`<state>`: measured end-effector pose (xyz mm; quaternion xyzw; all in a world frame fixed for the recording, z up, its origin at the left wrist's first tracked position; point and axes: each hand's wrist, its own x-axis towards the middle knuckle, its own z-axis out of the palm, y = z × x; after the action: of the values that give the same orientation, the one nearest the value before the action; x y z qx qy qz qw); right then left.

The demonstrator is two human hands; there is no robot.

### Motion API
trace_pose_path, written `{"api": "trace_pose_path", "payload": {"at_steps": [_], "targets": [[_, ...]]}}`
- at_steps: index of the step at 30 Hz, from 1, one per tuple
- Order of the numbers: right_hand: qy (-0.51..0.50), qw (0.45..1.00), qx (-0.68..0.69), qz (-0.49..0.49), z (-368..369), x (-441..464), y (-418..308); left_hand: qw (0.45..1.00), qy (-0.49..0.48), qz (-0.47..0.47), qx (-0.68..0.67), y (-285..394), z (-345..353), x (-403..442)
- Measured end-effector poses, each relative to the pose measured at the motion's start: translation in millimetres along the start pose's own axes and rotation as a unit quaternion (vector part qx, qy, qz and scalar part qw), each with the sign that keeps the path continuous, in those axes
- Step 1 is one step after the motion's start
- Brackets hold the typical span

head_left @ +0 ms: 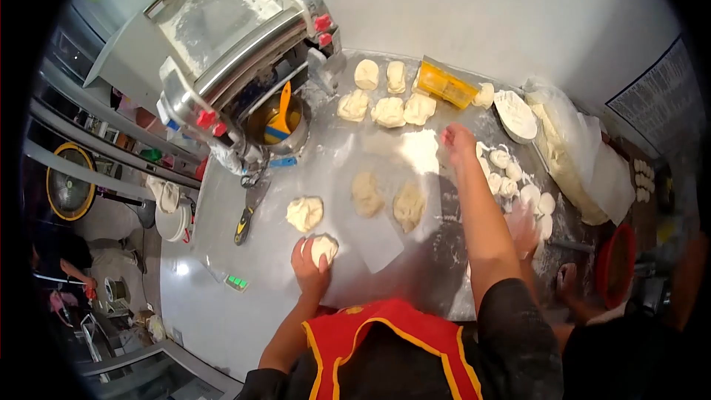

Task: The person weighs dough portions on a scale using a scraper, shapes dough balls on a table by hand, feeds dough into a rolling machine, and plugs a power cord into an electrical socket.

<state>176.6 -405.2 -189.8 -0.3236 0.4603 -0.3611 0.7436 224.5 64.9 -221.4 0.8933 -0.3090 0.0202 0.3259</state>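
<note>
On the near left part of a metal table (pixel 222 255), the left hand (pixel 310 274) has its fingers curved around a pale dough ball (pixel 324 249), just nearer than a larger dough lump (pixel 304 214). The right hand (pixel 460 142) reaches far over a floury patch (pixel 421 150), its fingers fairly close together, though whether they pinch anything cannot be told. The ball looks light, soft, easily dented and perhaps tacky, best cupped loosely around its sides.
</note>
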Motion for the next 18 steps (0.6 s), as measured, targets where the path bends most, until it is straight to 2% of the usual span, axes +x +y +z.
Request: {"api": "trace_pose_path", "payload": {"at_steps": [3,5,7,10,14,18], "targets": [[0.084,0.994,0.041,0.051,-2.8,62.0,-7.1,0.999,-0.026,-0.028,0.004,-0.4,1.1,1.3],[0.088,0.991,0.08,0.064,-4.8,93.5,-10.0,0.998,-0.046,-0.044,0.007,1.8,-0.4,3.9],[0.075,0.986,0.133,0.073,-4.7,112.3,-14.9,0.999,-0.033,-0.012,-0.001,-3.8,1.9,2.3],[0.092,0.99,0.088,0.067,-1.8,121.2,-23.8,0.999,-0.032,-0.001,0.005,-3.3,3.8,4.5],[-0.001,0.991,0.103,0.085,-15.5,106.5,-22.0,0.999,-0.034,-0.002,0.015,-0.9,1.6,4.6],[-0.003,0.981,0.152,0.117,-29.0,96.6,-12.9,0.999,-0.031,-0.002,0.032,-7.8,7.1,2.6]]}}
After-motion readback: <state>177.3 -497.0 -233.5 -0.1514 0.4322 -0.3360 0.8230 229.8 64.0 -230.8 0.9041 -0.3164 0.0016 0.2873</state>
